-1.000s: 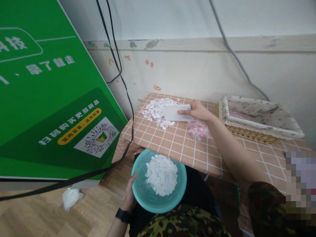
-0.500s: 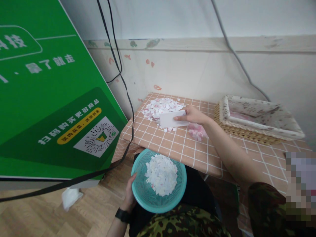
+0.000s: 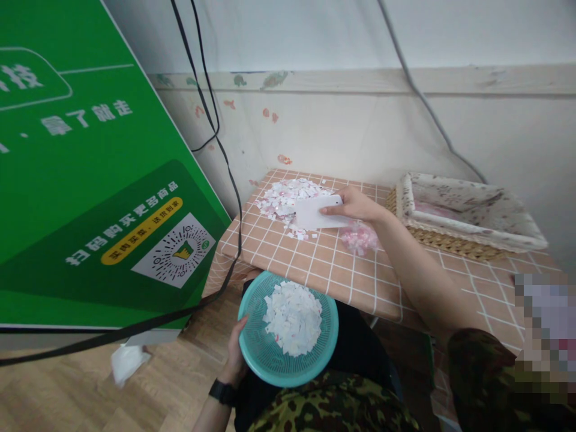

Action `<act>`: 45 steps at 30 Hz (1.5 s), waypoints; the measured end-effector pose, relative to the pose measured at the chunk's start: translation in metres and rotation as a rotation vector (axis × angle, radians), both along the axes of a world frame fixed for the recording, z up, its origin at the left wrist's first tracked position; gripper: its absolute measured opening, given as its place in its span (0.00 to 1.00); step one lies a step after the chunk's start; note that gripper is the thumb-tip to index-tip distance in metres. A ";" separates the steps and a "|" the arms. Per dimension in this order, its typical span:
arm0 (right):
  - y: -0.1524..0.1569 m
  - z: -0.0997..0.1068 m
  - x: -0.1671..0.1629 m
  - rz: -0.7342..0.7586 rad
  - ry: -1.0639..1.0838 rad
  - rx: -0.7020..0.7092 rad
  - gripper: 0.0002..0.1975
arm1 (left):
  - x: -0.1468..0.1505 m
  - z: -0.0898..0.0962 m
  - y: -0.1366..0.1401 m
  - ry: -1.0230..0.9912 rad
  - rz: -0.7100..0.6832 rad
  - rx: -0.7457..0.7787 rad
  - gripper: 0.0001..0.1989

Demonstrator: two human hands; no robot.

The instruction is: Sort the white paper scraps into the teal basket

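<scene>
My left hand grips the left rim of a round turquoise plastic basket just below the table's front edge. Small white paper scraps are heaped inside the basket. Over the table, my right hand is closed on a flat white plastic scraper, thumb across its face. Behind and left of the scraper lies a pile of white and pinkish paper scraps, partly hidden by it. Close under my right wrist sits a small bunch of pink, glossy bits.
The table has a brown checked cloth. A wicker basket with a floral lining stands at the back right. A green sign and hanging black cables are at the left. A white bag lies on the floor.
My right hand has moved the scraper slightly right, away from the pile, uncovering more loose scraps at its left edge. My left hand still holds the basket in place.
</scene>
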State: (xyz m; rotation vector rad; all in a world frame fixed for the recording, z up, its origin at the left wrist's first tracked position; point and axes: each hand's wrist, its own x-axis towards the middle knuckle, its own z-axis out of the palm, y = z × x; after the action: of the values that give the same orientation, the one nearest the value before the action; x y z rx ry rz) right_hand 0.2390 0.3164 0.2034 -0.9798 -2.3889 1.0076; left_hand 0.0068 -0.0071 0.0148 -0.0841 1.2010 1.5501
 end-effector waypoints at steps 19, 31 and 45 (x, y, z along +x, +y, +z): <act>-0.012 -0.003 -0.014 0.091 0.015 -0.093 0.16 | -0.003 -0.007 -0.003 0.022 0.004 -0.005 0.11; -0.022 0.013 -0.013 0.161 -0.058 -0.043 0.14 | -0.007 -0.015 -0.005 0.010 -0.013 0.006 0.12; -0.025 0.016 -0.016 0.143 -0.142 0.054 0.13 | -0.007 -0.016 -0.005 0.008 0.007 0.026 0.12</act>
State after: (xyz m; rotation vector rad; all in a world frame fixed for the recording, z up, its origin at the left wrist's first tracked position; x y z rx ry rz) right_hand 0.2233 0.2919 0.2198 -0.8995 -2.6211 0.9458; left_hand 0.0002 -0.0123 -0.0017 -0.0648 1.1878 1.5730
